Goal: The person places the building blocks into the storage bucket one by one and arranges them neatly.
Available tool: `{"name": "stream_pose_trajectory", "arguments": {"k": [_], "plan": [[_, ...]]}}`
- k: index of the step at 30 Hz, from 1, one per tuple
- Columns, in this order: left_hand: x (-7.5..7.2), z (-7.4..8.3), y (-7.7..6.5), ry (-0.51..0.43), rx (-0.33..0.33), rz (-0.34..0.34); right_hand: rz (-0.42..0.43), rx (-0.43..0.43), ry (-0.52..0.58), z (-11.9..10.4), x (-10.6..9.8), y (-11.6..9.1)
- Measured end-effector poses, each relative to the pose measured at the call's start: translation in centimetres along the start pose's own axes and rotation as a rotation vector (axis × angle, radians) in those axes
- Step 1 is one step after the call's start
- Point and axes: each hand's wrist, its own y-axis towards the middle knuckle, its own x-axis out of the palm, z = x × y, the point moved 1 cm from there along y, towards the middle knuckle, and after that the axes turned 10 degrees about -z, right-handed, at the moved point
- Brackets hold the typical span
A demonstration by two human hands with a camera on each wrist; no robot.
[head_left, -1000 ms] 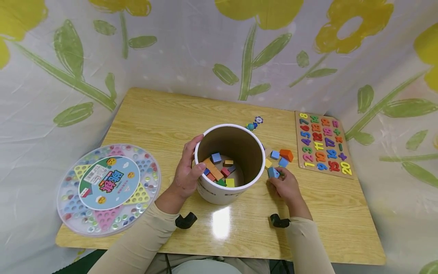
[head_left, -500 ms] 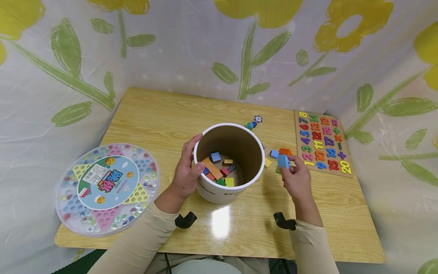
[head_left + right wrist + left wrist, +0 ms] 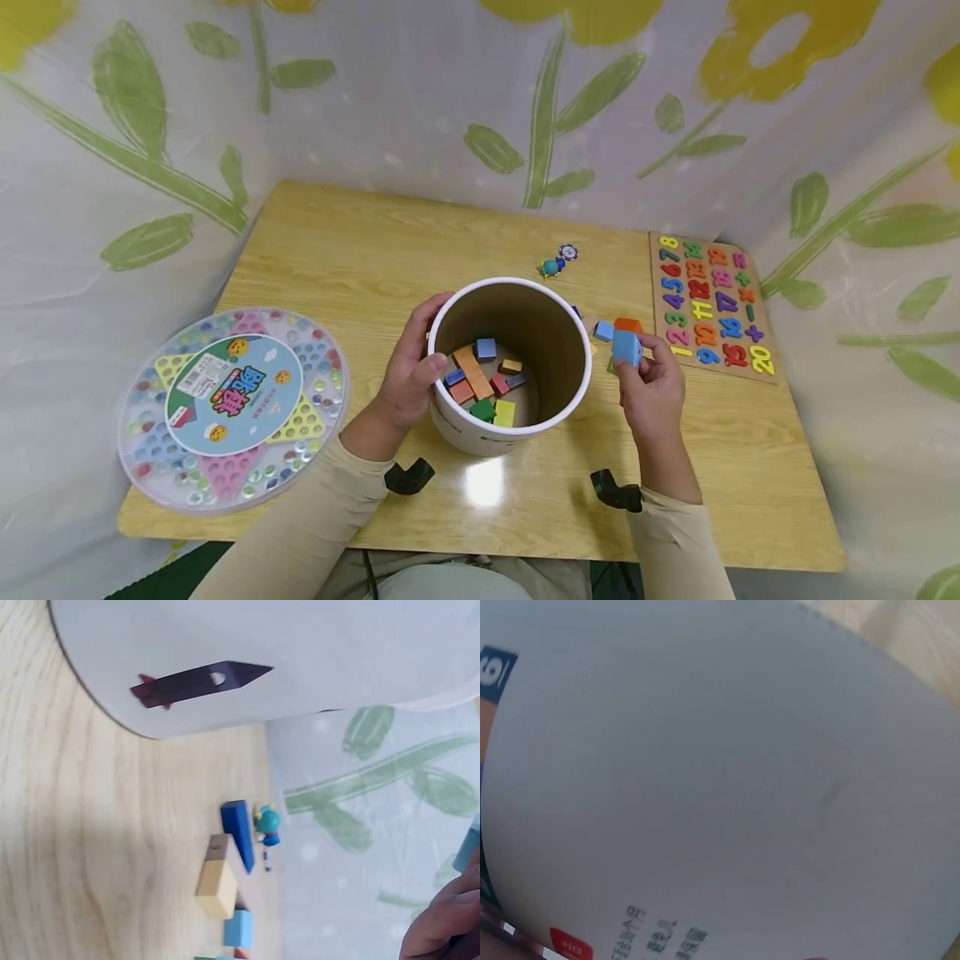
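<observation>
My left hand (image 3: 408, 371) grips the near-left rim of a tall white bucket (image 3: 483, 442), thumb over the edge and the other fingers outside. The bucket's printed wall (image 3: 720, 787) fills the left wrist view. Inside it lie several small wooden blocks, among them an orange block (image 3: 474, 372), a blue block (image 3: 486, 349) and a yellow block (image 3: 505, 414). To the bucket's right, my right hand (image 3: 656, 387) pinches a light blue block (image 3: 626, 348) above the table. Only a corner of that block and some fingers (image 3: 450, 915) show in the right wrist view.
Beyond the held block lie an orange-red block (image 3: 628, 325) and another blue block (image 3: 603, 331). A pale yellow block (image 3: 217, 892) and a dark blue block (image 3: 238, 834) rest beside the bucket. A small toy figure (image 3: 551, 267), number board (image 3: 712, 308) and round marble-game board (image 3: 232, 408) share the table.
My right hand has lifted the light blue block from beside the bucket, up and to the right. The bucket has shifted slightly right, still in my left hand.
</observation>
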Motion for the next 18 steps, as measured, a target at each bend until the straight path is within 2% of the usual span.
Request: {"name": "stream_pose_trajectory", "arguments": {"k": [5, 9, 12, 15, 18], "plan": [[0.0, 0.6, 0.1, 0.012, -0.015, 0.022, -0.004, -0.12, 0.016, -1.4, 0.1, 0.1], [0.1, 0.6, 0.1, 0.001, -0.014, 0.032, -0.016, -0.154, 0.0, -3.0, 0.4, 0.0], [0.2, 0.5, 0.2, -0.004, -0.011, 0.027, -0.042, -0.217, 0.039, -4.5, 0.9, -0.3], [0.2, 0.4, 0.2, -0.004, -0.014, 0.027, -0.104, -0.332, 0.107, -6.4, 1.9, -0.6], [0.1, 0.3, 0.2, -0.002, -0.023, 0.033, -0.208, -0.426, 0.146, -8.0, 3.0, -1.0]]}}
